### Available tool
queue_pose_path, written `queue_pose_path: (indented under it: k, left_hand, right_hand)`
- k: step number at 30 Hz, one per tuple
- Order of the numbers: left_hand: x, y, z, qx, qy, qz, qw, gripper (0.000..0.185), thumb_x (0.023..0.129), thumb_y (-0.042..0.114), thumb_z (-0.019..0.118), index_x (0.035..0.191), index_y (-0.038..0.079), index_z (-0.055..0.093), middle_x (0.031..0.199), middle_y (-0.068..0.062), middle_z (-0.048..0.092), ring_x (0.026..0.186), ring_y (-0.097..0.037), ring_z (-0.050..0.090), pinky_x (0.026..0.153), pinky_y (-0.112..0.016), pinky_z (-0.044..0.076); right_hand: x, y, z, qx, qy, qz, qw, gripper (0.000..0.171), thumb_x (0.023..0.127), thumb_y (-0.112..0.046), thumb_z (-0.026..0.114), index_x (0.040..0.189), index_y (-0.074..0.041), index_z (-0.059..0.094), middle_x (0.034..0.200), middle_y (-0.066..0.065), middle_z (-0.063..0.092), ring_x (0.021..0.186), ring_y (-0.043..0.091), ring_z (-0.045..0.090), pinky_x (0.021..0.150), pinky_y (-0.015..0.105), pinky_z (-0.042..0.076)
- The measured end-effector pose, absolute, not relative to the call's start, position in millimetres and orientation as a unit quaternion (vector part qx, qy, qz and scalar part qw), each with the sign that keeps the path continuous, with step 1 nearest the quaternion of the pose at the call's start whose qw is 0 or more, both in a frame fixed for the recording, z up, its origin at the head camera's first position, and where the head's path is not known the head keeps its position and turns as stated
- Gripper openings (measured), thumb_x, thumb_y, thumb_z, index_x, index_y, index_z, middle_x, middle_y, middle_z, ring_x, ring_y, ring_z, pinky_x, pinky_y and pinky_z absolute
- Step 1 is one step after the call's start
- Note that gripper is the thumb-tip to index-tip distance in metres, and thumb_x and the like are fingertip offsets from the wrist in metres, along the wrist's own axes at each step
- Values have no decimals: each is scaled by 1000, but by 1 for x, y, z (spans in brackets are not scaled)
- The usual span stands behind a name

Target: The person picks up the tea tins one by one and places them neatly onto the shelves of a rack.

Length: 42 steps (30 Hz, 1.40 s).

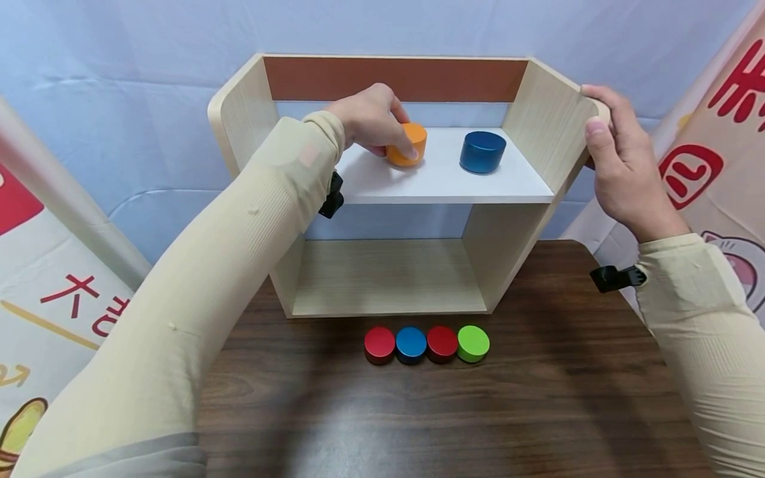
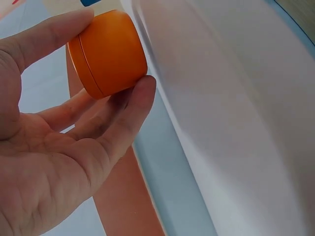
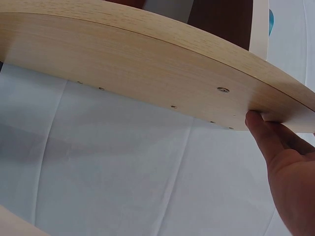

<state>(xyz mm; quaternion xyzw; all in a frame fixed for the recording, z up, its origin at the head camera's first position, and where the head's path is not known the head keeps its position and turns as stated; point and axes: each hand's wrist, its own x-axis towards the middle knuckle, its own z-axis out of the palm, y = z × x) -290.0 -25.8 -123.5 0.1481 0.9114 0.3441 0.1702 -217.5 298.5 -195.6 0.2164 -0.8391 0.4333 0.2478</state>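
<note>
A small orange round tin point(image 1: 415, 137) with a seam near one end is at the white upper shelf point(image 1: 442, 186) of a light wooden shelf unit. My left hand point(image 1: 373, 119) pinches it between thumb and fingers. In the left wrist view, the fingertips press the side of the orange tin point(image 2: 115, 54), close to the white board. To its right on the same shelf stands a dark blue round tin point(image 1: 483, 153). My right hand point(image 1: 624, 159) grips the upper front corner of the unit's right side panel point(image 1: 546, 119), also in the right wrist view.
On the dark wooden table point(image 1: 370, 418), before the unit, a row of round tins runs red point(image 1: 379, 344), blue point(image 1: 410, 344), red point(image 1: 442, 343) and green point(image 1: 473, 342). A brown board point(image 1: 394, 76) spans the unit's top back. Pale blue cloth point(image 1: 149, 53) hangs behind.
</note>
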Motion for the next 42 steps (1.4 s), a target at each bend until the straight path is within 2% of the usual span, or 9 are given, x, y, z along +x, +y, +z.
queue_pose_path:
  k: [16,27,42]
  left_hand:
    - [-289,-26,-125,147,912,338,179,61,87,17,80,140,5,54,137,-6,51,114,-15,56,92,-25,54]
    - [-289,-26,-126,136,913,341,180,63,86,16,82,141,5,54,136,-6,51,109,-16,58,92,-25,54]
    - [-288,-29,-125,145,920,322,167,79,84,23,84,151,11,43,148,-3,43,114,-16,55,93,-23,53]
  right_hand:
    - [-217,299,-195,220,-837,435,249,49,108,-19,43,156,-25,35,134,-2,43,114,23,47,111,46,39]
    - [-217,299,-196,217,-838,434,250,49,108,-19,43,156,-24,35,133,-2,43,113,22,47,110,44,41]
    - [-219,300,-197,215,-839,432,251,49,108,-20,43,156,-25,35,134,-3,43,114,23,47,111,44,40]
